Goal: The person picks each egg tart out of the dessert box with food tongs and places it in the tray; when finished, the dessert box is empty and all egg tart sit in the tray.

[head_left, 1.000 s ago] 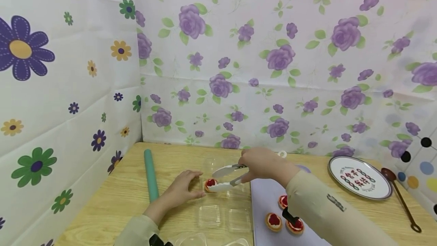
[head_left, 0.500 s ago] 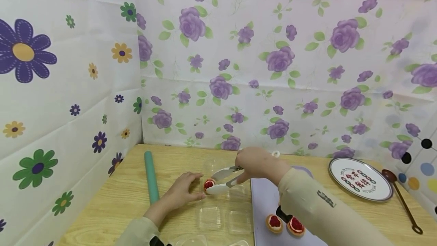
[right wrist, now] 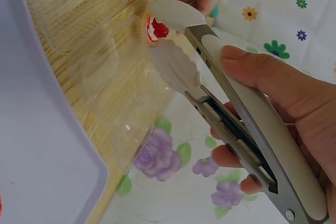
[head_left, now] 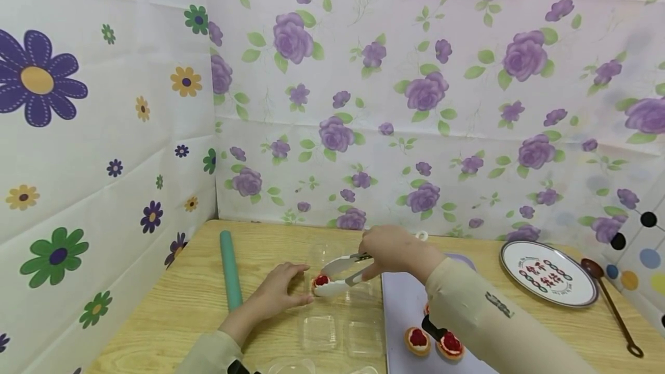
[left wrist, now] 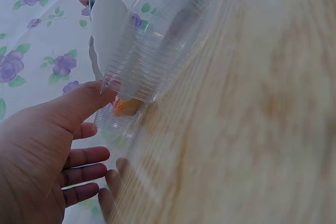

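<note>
My right hand (head_left: 392, 251) grips a pair of tongs (right wrist: 268, 145) with pale scalloped tips and metal arms. The tips stand apart beside a small red-topped tart (head_left: 321, 280). That tart sits in a compartment of a clear plastic container (head_left: 319, 331), seen through its wall in the left wrist view. Whether the tips touch it, I cannot tell. My left hand (head_left: 277, 290) lies at the container's left side, fingers extended and thumb (left wrist: 86, 103) against its edge. More tarts (head_left: 417, 340) lie on a lilac tray (head_left: 402, 293) at the right, partly hidden under my right forearm.
A green roll (head_left: 231, 270) lies left of my left hand. At the far right are a white plate (head_left: 548, 273) with red lettering and a brown ladle (head_left: 610, 299). Clear plastic lids (head_left: 291, 367) show at the bottom edge. Flowered cloth walls (head_left: 384, 97) close off the back and left.
Between the tong tips, the tart has tipped and settled, with the tips now a little apart from it. My right hand has shifted slightly left. The left hand stays put.
</note>
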Motion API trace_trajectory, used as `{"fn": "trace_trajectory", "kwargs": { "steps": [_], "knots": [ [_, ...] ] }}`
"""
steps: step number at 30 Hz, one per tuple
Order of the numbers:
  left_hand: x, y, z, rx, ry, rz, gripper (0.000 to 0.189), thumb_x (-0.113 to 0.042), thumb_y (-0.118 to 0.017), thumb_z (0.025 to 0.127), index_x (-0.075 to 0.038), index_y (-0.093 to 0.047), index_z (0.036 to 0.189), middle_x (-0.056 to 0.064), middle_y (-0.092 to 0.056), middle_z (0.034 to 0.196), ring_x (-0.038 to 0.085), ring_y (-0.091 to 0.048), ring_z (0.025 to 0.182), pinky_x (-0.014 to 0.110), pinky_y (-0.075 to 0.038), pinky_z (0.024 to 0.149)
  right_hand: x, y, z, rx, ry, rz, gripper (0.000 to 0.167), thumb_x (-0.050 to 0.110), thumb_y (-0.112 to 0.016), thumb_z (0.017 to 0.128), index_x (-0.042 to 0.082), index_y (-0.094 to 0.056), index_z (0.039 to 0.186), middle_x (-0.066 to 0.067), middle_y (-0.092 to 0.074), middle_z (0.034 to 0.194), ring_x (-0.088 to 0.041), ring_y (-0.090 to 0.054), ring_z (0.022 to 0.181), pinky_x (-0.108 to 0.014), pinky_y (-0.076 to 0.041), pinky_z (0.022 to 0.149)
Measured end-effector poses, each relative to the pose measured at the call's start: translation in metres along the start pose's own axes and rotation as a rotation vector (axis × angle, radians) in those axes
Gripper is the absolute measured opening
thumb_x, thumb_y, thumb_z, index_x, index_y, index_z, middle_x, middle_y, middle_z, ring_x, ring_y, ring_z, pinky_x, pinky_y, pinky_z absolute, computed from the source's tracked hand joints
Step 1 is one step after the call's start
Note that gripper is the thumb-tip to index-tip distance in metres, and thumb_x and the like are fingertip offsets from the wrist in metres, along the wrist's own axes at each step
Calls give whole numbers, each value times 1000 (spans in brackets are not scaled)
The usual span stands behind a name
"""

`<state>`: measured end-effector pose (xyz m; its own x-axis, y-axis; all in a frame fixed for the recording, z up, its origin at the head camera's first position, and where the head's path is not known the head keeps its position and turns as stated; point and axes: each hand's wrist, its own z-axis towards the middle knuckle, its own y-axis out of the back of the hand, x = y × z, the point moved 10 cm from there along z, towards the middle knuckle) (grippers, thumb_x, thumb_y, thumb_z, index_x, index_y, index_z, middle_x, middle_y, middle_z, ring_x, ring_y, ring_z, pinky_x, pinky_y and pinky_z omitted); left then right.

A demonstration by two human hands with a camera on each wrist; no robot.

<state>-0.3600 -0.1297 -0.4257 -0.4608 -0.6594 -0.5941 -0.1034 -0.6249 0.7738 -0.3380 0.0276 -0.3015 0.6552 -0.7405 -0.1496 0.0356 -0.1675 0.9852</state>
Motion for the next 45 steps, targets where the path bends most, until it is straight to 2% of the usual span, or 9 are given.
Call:
{"fn": "trace_trajectory", "kwargs": {
  "steps": [8, 17, 20, 27, 34, 37, 41, 45],
  "knots": [
    [1, -1, 0, -3, -5, 11, 74, -46, -75, 79, -7, -52, 136, 11, -58, 123, 27, -54, 112, 51, -46, 97, 8, 2, 1, 9, 31, -47, 31, 45, -77, 76, 15, -72, 80, 7, -59, 73, -8, -48, 63, -25, -45, 62],
    [0, -1, 0, -7, -10, 24, 73, -47, -75, 79, -7, -52, 136, 11, -59, 122, 28, -54, 113, 51, -46, 97, 11, 1, -2, 9, 46, -54, 31, 42, -75, 79, 12, -72, 85, 4, -62, 78, -9, -51, 66, -25, -48, 65],
    [0, 0, 0, -7, -10, 21, 73, -46, -75, 79, -7, -52, 136, 10, -59, 122, 27, -54, 112, 50, -46, 97, 13, 4, -5, -18, 61, -50, 31, 41, -75, 79, 12, -74, 88, 5, -61, 77, -8, -51, 65, -25, -48, 64],
    [0, 1, -1, 3, -4, -1, 74, -46, -76, 78, -8, -52, 136, 11, -58, 125, 29, -52, 116, 53, -44, 99, 10, 7, -13, -84, 49, -6, 36, 42, -75, 79, 13, -75, 100, 3, -64, 83, -9, -55, 69, -26, -49, 66],
    [-3, 2, -2, -1, -13, 9, 72, -43, -77, 78, -5, -52, 135, 13, -58, 124, 30, -53, 116, 53, -44, 100, 2, 9, -32, -165, 16, 33, 39, 43, -75, 78, 16, -74, 105, 6, -60, 80, -4, -46, 65, -22, -42, 59],
    [-4, 2, -2, -6, -22, 13, 71, -42, -77, 79, -5, -52, 135, 12, -58, 122, 28, -54, 113, 51, -45, 98, -3, 8, -43, -206, 3, 56, 42, 43, -75, 78, 15, -73, 109, 6, -61, 83, -4, -48, 67, -21, -43, 59],
    [-3, 1, -2, 3, -15, 14, 71, -43, -76, 79, -5, -52, 135, 11, -58, 119, 25, -54, 110, 50, -46, 96, -11, 7, -61, -287, -25, 93, 46, 42, -75, 79, 14, -71, 114, 4, -66, 93, -5, -55, 73, -21, -46, 60],
    [-2, 0, -2, 20, -1, 6, 72, -44, -74, 81, -6, -50, 137, 10, -58, 121, 26, -53, 112, 51, -45, 97, -16, 10, -82, -402, -26, 120, 47, 41, -75, 79, 13, -70, 116, 2, -68, 100, -6, -60, 77, -21, -48, 61]
  ]
}}
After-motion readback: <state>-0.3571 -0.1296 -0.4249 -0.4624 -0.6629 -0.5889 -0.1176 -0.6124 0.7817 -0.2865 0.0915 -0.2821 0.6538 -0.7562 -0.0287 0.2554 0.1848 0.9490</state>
